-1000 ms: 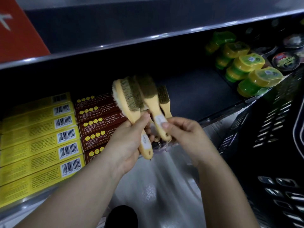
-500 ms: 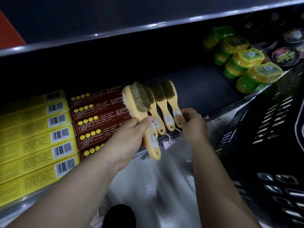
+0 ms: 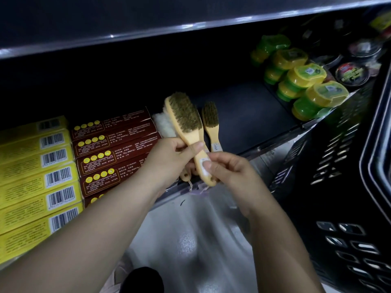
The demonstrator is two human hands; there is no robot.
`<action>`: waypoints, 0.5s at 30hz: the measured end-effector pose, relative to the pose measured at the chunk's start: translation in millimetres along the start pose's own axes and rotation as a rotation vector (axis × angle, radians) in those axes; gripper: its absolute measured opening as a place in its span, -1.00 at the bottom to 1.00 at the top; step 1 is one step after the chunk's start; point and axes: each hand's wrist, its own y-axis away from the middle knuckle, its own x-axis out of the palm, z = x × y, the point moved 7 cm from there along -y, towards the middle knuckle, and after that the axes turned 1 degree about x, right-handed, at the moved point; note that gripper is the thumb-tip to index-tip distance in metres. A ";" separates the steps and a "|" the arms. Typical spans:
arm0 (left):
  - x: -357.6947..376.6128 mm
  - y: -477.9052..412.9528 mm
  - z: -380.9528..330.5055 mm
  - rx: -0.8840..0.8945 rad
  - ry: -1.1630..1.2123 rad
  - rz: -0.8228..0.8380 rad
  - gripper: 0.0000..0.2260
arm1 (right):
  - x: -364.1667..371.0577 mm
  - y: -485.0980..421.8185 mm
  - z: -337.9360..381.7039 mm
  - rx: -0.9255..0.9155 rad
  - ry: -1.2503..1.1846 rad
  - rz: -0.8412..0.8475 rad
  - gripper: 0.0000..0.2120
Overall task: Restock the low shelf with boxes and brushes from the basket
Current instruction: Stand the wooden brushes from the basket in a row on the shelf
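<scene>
A wooden brush (image 3: 186, 121), centre frame at the front of the low shelf (image 3: 249, 115), sits bundled with others in the left hand (image 3: 169, 159), fingers curled round them. The right hand (image 3: 228, 172) pinches its handle. A hasty tug might shake the others loose.

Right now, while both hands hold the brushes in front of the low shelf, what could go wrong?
The left hand holds several brushes in one grip; as the right hand pinches the large brush by its handle, pulling it free may loosen the others, and they could drop.
The small brush seems to lie near the front edge of the shelf; a hand might knock it off.
</scene>
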 end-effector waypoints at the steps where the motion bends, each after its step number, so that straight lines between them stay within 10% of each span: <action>1: 1.4 -2.0 -2.3 0.047 -0.090 0.005 -0.88 | -11.0 -4.5 0.4 -0.012 -0.009 -0.082 -0.86; 6: 16.4 -9.0 -5.6 0.389 -0.949 0.040 -0.70 | -69.8 -22.8 2.9 -0.069 0.207 -0.654 -0.96; 15: 30.4 -8.3 19.4 0.467 -1.260 0.187 -0.68 | -67.7 -52.3 -16.7 0.052 0.622 -0.707 -0.84</action>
